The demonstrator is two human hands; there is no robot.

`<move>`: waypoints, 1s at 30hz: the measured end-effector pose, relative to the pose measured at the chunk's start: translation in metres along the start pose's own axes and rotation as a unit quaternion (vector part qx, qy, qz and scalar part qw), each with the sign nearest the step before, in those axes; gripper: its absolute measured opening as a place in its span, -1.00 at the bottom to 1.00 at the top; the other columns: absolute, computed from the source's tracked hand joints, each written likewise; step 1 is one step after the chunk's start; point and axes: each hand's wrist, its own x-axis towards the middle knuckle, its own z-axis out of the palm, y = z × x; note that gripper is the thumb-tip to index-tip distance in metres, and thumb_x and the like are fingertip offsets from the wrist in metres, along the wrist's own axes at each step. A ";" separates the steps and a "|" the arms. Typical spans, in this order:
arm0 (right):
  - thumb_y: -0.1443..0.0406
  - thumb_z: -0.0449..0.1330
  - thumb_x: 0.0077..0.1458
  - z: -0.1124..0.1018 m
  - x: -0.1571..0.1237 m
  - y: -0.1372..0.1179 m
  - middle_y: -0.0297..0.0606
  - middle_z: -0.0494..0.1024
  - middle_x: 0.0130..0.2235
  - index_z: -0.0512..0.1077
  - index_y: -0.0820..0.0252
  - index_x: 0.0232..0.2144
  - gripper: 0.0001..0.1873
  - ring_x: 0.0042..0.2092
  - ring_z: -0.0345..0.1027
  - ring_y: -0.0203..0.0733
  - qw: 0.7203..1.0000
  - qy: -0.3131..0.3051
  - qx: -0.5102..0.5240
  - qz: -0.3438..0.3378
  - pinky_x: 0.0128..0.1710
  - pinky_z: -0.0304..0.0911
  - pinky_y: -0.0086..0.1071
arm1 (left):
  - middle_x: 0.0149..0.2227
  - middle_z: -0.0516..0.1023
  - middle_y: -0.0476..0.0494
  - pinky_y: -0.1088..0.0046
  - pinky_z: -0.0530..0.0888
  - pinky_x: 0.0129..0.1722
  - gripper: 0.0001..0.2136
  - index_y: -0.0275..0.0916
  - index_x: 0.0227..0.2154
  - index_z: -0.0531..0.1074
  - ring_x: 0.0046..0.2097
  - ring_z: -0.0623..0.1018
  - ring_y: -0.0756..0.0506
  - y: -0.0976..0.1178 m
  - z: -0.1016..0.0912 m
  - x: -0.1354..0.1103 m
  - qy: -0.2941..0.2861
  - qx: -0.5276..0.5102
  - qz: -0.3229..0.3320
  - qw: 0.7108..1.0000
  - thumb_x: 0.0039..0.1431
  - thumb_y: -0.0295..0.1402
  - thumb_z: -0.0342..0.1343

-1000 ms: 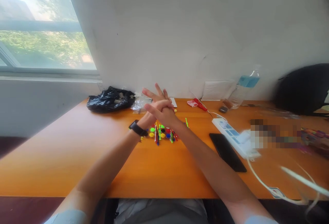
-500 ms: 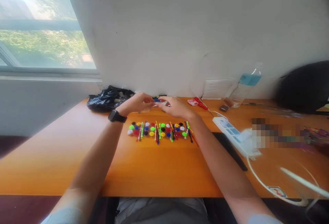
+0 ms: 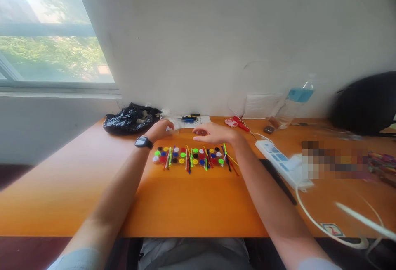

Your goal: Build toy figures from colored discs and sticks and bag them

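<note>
We look onto a daylit wooden worktop (image 3: 201, 204) against a pale wall (image 3: 198, 34).
To our left we see a window (image 3: 49, 43) with a pale frame (image 3: 58, 84), a broad crossbar (image 3: 46, 29) and, beyond the glass, sunlit green foliage (image 3: 74, 53); a narrow sill (image 3: 58, 95) runs beneath it. Daylight falls from that side and leaves a whitish sheen on the left of the worktop's orange-brown surface. We find one small dark mark (image 3: 138, 38) on the grey-white wall, and a dark reddish floor (image 3: 27, 253) at lower left.

This looks like an office, with a desk (image 3: 198, 204), power strip (image 3: 278, 160) and window (image 3: 55, 51).
</note>
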 end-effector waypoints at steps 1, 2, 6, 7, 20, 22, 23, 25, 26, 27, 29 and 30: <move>0.08 0.26 0.28 0.001 0.001 0.001 -0.09 0.61 0.14 0.55 0.13 0.11 -0.56 0.10 0.52 0.03 1.000 -0.006 0.000 -0.002 0.06 0.40 -0.24 | -0.13 0.67 -0.22 0.36 0.49 -0.08 -0.76 -0.22 -0.19 0.64 -0.11 0.61 -0.21 0.000 0.001 0.000 0.011 0.004 -0.004 1.000 0.08 -0.31 0.25; 0.07 0.26 0.28 0.002 0.001 0.002 -0.10 0.62 0.13 0.55 0.12 0.12 -0.56 0.10 0.52 0.03 1.000 -0.009 -0.002 -0.003 0.05 0.40 -0.25 | -0.15 0.67 -0.21 0.37 0.48 -0.10 -0.79 -0.22 -0.21 0.63 -0.13 0.61 -0.20 0.001 0.001 0.000 0.018 0.005 -0.010 1.000 0.09 -0.30 0.24; 0.05 0.27 0.25 0.001 0.001 0.000 -0.12 0.63 0.12 0.57 0.13 0.08 -0.56 0.06 0.55 0.02 0.999 -0.028 -0.030 0.010 -0.02 0.41 -0.30 | -0.29 0.67 -0.15 0.44 0.46 -0.25 -0.81 -0.22 -0.37 0.61 -0.28 0.60 -0.12 0.002 -0.011 -0.001 -0.008 -0.022 -0.037 0.999 0.09 -0.20 0.23; 0.05 0.27 0.25 0.000 0.000 -0.001 -0.12 0.63 0.12 0.57 0.13 0.08 -0.55 0.05 0.56 0.02 0.998 -0.041 -0.036 0.015 -0.04 0.42 -0.32 | -0.32 0.67 -0.14 0.45 0.45 -0.28 -0.80 -0.22 -0.39 0.61 -0.29 0.59 -0.11 0.002 -0.017 -0.002 -0.033 -0.028 -0.044 0.998 0.07 -0.19 0.24; 0.05 0.27 0.18 0.012 0.004 -0.008 -0.15 0.64 0.11 0.55 0.09 0.13 -0.48 -0.09 0.61 -0.04 0.993 -0.108 -0.035 0.021 -0.38 0.39 -0.39 | -0.32 0.71 -0.25 0.45 0.51 -0.41 -0.72 -0.23 -0.44 0.65 -0.38 0.65 -0.16 -0.027 -0.039 -0.016 -0.349 -0.091 -0.170 0.917 -0.30 -0.24 0.42; 0.05 0.27 0.18 0.011 0.003 -0.013 -0.15 0.65 0.10 0.56 0.10 0.12 -0.49 -0.11 0.61 -0.05 0.992 -0.114 -0.041 0.025 -0.41 0.37 -0.39 | -0.34 0.70 -0.29 0.45 0.50 -0.42 -0.72 -0.26 -0.46 0.65 -0.39 0.64 -0.16 -0.027 -0.035 -0.017 -0.360 -0.105 -0.162 0.913 -0.30 -0.23 0.42; 0.05 0.27 0.18 0.011 0.003 -0.015 -0.15 0.65 0.09 0.56 0.10 0.12 -0.49 -0.12 0.61 -0.05 0.992 -0.117 -0.043 0.026 -0.41 0.37 -0.39 | -0.36 0.70 -0.28 0.46 0.50 -0.41 -0.72 -0.28 -0.47 0.65 -0.40 0.63 -0.15 -0.028 -0.034 -0.017 -0.362 -0.112 -0.155 0.912 -0.28 -0.21 0.42; 0.05 0.27 0.17 0.010 0.002 -0.019 -0.14 0.65 0.09 0.55 0.11 0.12 -0.48 -0.14 0.61 -0.05 0.991 -0.121 -0.043 0.029 -0.41 0.37 -0.37 | -0.41 0.68 -0.24 0.49 0.50 -0.39 -0.70 -0.30 -0.47 0.64 -0.40 0.61 -0.12 -0.027 -0.033 -0.018 -0.364 -0.124 -0.139 0.913 -0.23 -0.15 0.41; 0.04 0.27 0.17 0.010 0.001 -0.020 -0.13 0.64 0.10 0.55 0.12 0.13 -0.47 -0.16 0.60 -0.04 0.991 -0.123 -0.043 0.031 -0.42 0.37 -0.35 | -0.44 0.66 -0.22 0.50 0.50 -0.38 -0.69 -0.30 -0.47 0.64 -0.39 0.61 -0.11 -0.027 -0.033 -0.018 -0.364 -0.128 -0.133 0.913 -0.21 -0.14 0.40; 0.03 0.27 0.17 0.009 0.001 -0.021 -0.13 0.64 0.10 0.54 0.12 0.14 -0.46 -0.16 0.60 -0.04 0.991 -0.125 -0.044 0.034 -0.42 0.37 -0.35 | -0.45 0.66 -0.20 0.51 0.49 -0.38 -0.69 -0.30 -0.47 0.64 -0.39 0.61 -0.10 -0.026 -0.033 -0.018 -0.365 -0.131 -0.130 0.912 -0.20 -0.13 0.39; 0.02 0.26 0.18 0.009 0.001 -0.021 -0.14 0.64 0.10 0.54 0.11 0.15 -0.45 -0.15 0.60 -0.04 0.990 -0.128 -0.050 0.037 -0.42 0.36 -0.35 | -0.45 0.66 -0.18 0.50 0.49 -0.37 -0.73 -0.28 -0.48 0.64 -0.36 0.62 -0.12 -0.024 -0.032 -0.018 -0.369 -0.131 -0.134 0.911 -0.23 -0.18 0.37; 0.02 0.26 0.18 0.010 0.001 -0.020 -0.15 0.64 0.10 0.54 0.10 0.15 -0.45 -0.15 0.60 -0.05 0.990 -0.129 -0.053 0.037 -0.41 0.36 -0.35 | -0.44 0.67 -0.18 0.49 0.50 -0.37 -0.76 -0.27 -0.49 0.64 -0.35 0.62 -0.13 -0.023 -0.032 -0.018 -0.368 -0.129 -0.139 0.910 -0.25 -0.22 0.35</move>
